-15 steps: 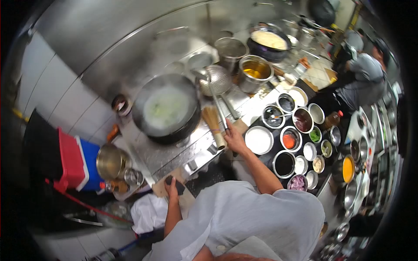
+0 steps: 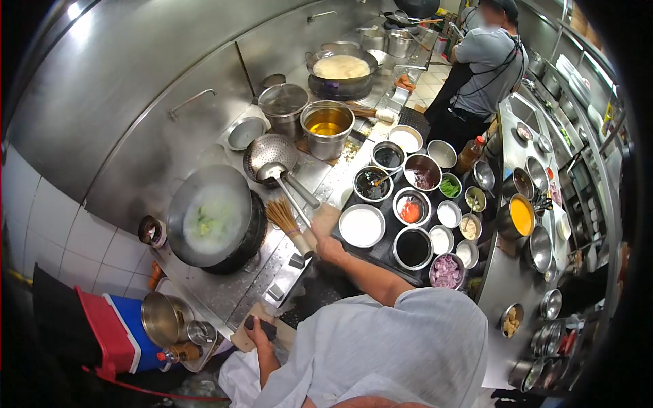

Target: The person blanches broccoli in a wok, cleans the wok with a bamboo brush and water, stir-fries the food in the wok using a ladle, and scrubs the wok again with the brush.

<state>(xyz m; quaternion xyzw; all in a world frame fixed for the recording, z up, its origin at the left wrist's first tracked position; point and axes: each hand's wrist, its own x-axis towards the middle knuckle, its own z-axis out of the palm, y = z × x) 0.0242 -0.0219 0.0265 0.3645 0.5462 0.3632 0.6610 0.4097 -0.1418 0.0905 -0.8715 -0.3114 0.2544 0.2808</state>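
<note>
My right hand (image 2: 329,249) is closed round the handle end of a steel ladle (image 2: 272,171), beside a bamboo brush (image 2: 289,224). The ladle's bowl appears over a perforated strainer (image 2: 262,153); I cannot tell whether they touch. At the stove's front edge my left hand (image 2: 258,335) is closed on a small dark object (image 2: 266,329), too unclear to name. To the left, a large wok (image 2: 178,238) holds steaming cloudy liquid (image 2: 218,224) with green pieces in it.
Near my right arm stand several containers, including a bowl of white powder or liquid (image 2: 362,226) and chopped purple onion (image 2: 446,272). A pot of yellow oil (image 2: 326,126) is behind the strainer. A co-worker (image 2: 486,64) stands at the far right. A red-and-blue cooler (image 2: 112,326) sits lower left.
The camera view has turned, bringing more of the right counter into sight. The ladle's bowl now lies over the strainer's near side. Both hands keep their hold.
</note>
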